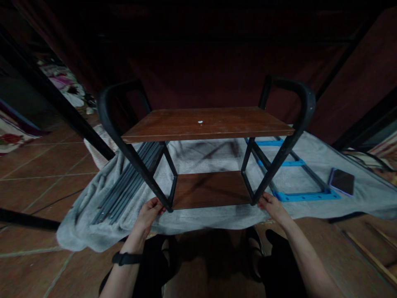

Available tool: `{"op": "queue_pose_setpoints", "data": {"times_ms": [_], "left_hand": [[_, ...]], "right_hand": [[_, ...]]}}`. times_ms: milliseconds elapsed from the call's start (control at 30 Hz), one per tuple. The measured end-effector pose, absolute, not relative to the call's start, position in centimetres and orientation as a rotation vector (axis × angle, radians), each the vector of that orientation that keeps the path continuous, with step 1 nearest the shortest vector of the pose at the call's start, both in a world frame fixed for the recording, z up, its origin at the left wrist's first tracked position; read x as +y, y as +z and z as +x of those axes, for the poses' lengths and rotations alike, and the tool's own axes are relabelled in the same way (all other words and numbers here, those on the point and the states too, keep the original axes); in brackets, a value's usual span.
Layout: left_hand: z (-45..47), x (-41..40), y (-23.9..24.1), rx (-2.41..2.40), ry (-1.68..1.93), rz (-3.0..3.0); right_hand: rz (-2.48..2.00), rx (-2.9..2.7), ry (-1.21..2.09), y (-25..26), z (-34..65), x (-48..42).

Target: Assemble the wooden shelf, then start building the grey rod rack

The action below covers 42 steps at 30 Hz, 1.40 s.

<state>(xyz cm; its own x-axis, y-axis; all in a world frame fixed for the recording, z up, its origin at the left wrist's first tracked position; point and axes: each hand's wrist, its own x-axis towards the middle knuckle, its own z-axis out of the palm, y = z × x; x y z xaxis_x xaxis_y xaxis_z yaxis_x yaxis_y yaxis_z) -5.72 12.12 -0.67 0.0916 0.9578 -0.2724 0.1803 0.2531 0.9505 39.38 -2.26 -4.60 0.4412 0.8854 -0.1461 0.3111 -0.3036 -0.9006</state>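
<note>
The scene is dim, the upper background nearly black. Soft light from above catches the wooden top board (207,122) and the grey cloth (201,157), where the black frame (136,162) casts faint shadows. Wide-angle distortion bends the edges; corners look soft

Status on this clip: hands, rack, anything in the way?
Left hand, right hand at front feet of rack, grip unclear. Rack upright on cloth. Rods beside it left, phone right.

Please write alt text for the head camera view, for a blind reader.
The left hand and right hand hold the lower front corners of a two-shelf rack standing on a grey cloth; a phone lies nearby.
</note>
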Motion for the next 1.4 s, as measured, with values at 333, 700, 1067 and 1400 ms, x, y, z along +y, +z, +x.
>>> {"op": "queue_pose_setpoints", "data": {"times_ms": [333,700,1067,1400], "left_hand": [[-5.8,12.4,-1.3,1.318,0.867,1.175],[-6.1,12.1,-1.3,1.324,0.853,1.127],[-6.1,12.1,-1.1,1.359,0.741,1.091],[-6.3,12.1,-1.4,1.336,0.765,1.070]], "right_hand": [[-1.828,-0.864,0.915,-4.3,38.8,-1.5],[-1.788,-0.903,0.979,-3.8,38.8,-2.4],[-1.835,-0.954,0.961,-3.6,38.8,-2.0],[-1.828,-0.916,0.954,-4.3,39.3,-1.5]]}}
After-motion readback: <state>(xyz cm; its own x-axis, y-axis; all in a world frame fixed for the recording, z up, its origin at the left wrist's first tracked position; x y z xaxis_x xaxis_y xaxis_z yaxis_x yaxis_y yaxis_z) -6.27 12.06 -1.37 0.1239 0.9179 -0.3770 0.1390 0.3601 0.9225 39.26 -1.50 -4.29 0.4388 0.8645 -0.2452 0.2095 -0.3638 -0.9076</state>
